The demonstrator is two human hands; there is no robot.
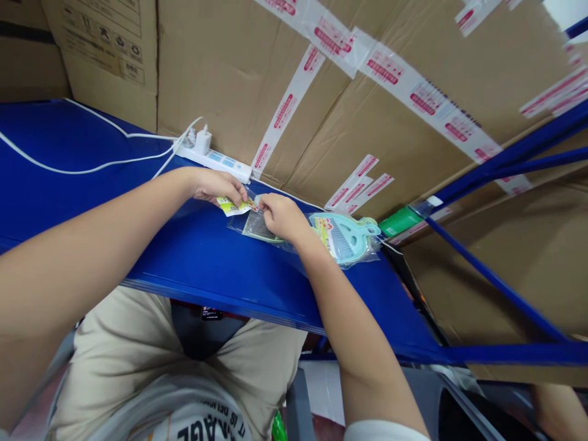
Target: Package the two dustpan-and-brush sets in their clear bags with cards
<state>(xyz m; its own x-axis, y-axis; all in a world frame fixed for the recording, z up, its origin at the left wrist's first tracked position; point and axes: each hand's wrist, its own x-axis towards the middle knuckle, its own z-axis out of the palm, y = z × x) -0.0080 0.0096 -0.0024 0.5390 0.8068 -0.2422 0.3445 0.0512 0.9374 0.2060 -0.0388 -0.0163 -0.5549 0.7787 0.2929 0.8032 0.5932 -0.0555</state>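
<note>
My left hand [219, 185] is closed on a small yellow-green and white printed card [233, 206], over the blue shelf. Right beside it, my right hand [281, 215] has its thumb and fingers pinched together near the card's right end. A bit of clear plastic shows between the two hands, but what the right fingers hold is hidden. Under and beside the right hand lies a flat greyish-green item [258, 227] in clear plastic. To the right of that wrist, a light blue dustpan [348, 237] with a printed card lies in a clear bag.
A white power strip [214, 160] with a plugged charger and white cables runs along the cardboard wall [220, 73]. At the right end stands a green package [402, 221] near blue metal bars [496, 282]. Another person's arm [561, 411] shows at lower right.
</note>
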